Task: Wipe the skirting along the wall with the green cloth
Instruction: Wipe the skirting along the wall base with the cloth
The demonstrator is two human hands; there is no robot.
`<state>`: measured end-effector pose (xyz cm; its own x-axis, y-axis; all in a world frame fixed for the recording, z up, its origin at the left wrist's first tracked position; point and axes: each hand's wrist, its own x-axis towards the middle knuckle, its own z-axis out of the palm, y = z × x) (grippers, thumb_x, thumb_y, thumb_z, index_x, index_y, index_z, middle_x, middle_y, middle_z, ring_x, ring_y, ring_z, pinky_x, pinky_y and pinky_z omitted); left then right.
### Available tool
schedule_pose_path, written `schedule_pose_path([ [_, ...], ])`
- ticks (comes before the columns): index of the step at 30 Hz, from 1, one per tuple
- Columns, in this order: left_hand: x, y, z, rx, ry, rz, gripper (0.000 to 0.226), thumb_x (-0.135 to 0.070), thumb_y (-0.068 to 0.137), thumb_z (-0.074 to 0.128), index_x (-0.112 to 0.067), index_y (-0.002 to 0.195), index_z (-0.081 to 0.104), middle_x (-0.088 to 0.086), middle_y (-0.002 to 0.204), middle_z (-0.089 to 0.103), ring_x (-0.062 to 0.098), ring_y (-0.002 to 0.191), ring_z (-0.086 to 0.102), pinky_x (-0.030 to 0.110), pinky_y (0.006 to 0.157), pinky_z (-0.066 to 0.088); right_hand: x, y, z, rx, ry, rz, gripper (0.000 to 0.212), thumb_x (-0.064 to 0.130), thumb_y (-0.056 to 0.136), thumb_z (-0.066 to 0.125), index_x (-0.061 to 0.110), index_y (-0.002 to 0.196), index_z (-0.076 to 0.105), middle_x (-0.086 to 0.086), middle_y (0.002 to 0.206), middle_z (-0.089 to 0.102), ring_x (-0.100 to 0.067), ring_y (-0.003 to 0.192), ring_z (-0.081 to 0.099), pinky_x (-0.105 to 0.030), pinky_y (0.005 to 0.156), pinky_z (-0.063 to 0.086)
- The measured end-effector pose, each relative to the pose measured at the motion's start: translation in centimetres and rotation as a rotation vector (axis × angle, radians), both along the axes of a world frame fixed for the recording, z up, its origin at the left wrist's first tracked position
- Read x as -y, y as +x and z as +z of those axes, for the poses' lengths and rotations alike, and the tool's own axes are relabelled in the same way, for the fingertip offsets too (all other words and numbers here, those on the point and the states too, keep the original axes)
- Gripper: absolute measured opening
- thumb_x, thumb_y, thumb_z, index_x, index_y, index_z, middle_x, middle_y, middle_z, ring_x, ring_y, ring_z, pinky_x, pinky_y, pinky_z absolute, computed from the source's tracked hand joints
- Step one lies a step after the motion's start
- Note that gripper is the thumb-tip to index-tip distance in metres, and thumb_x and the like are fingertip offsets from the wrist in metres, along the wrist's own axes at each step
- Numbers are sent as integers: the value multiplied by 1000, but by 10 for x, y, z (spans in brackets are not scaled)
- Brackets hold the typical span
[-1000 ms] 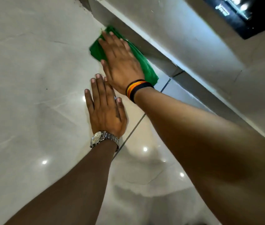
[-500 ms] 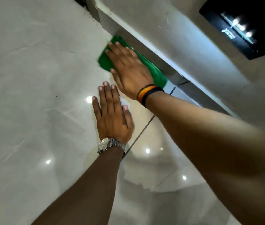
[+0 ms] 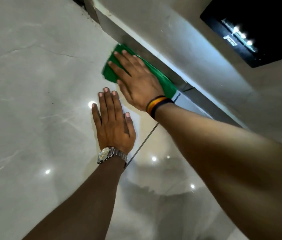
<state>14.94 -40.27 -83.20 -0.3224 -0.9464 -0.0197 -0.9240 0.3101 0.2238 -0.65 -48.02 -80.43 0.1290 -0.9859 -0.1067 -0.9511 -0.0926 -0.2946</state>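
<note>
Glossy pale tiled floor [image 3: 33,104]; green cloth [image 3: 110,73] far by skirting [image 3: 133,44], right hand [image 3: 136,78] flat on it, left hand [image 3: 114,125] flat on tile nearer.

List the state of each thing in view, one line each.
green cloth: spread flat against the skirting, pinned under the right hand
right hand: open, palm pressed on the cloth
left hand: open, flat on the floor, holding nothing
wristwatch: strapped on the left wrist
</note>
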Motion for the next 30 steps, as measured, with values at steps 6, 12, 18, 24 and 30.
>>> schedule_pose_path([
  [6, 1, 0, 1, -16, -1, -8, 70, -31, 110, 30, -1, 171, 15, 18, 181, 11, 33, 169, 8, 58, 136, 9, -49, -38, 8, 29, 29, 38, 52, 35, 109, 34, 18, 159, 34, -9, 169, 28, -30, 158, 21, -42, 131, 10],
  [12, 0, -2, 0, -17, 7, -2, 70, -30, 110, 30, 0, 171, 15, 19, 180, 11, 34, 169, 8, 58, 136, 8, -108, -69, 11, -34, 61, 62, 55, 32, 107, 36, 16, 160, 31, -11, 170, 23, -29, 159, 18, -47, 130, 18],
  [18, -11, -14, -5, -14, -18, -34, 70, -31, 111, 30, 4, 170, 14, 23, 179, 11, 37, 168, 9, 59, 135, 8, -84, -56, 4, -33, -17, 68, 54, 34, 108, 34, 17, 159, 32, -10, 170, 25, -28, 159, 20, -45, 130, 19],
  [24, -81, -77, 6, -45, 72, 186, 72, -33, 111, 31, 4, 170, 13, 23, 180, 9, 36, 168, 7, 59, 136, 8, -185, -100, 3, -59, 26, -8, 59, 33, 107, 40, 13, 160, 28, -14, 170, 23, -32, 159, 18, -52, 127, 22],
  [30, -84, -69, 0, -17, 75, 94, 73, -35, 112, 29, 3, 171, 8, 22, 180, 5, 35, 169, 3, 60, 136, 4, -204, -103, 3, -78, 68, -47, 59, 35, 105, 40, 15, 160, 29, -14, 169, 25, -33, 158, 20, -53, 127, 22],
])
